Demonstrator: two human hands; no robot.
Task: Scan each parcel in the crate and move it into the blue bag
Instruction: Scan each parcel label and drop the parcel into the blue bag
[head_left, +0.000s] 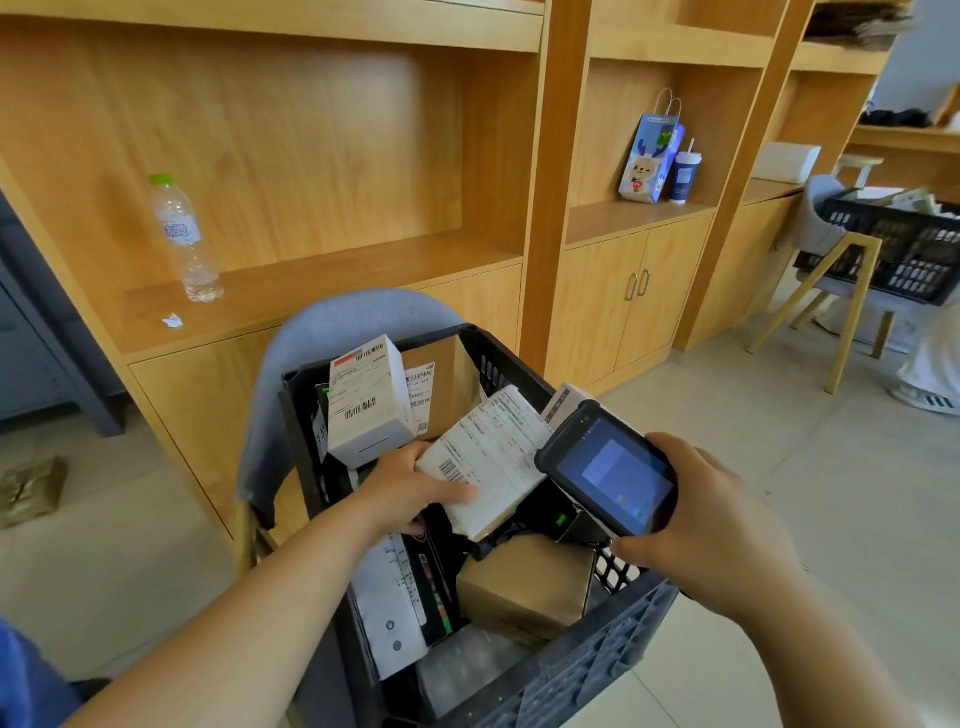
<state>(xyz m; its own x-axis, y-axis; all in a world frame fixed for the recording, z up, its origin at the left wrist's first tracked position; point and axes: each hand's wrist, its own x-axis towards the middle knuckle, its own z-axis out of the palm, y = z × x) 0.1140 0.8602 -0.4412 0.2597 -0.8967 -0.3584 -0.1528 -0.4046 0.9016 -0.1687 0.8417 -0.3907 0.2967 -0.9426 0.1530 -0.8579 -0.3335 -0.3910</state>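
Observation:
A black plastic crate (587, 670) sits on a grey chair (358, 317) in front of me, filled with several parcels. My left hand (410, 483) grips a flat white parcel (498, 457) with a shipping label and barcode, tilted up above the crate. My right hand (711, 514) holds a black handheld scanner (608, 473), its lit screen facing me, right beside that parcel. Inside the crate stand a white box (366, 400), a brown cardboard box (530, 587) and a white flat package (389, 618). The blue bag is not in view.
Wooden shelving fills the wall behind, with a water bottle (184, 239), a small blue paper gift bag (649, 156) and a cup (684, 174). At the right, another black crate (904, 249) rests on a chair, with a person's shoe (930, 400) beside it. A greenish bundle (28, 491) lies on the floor.

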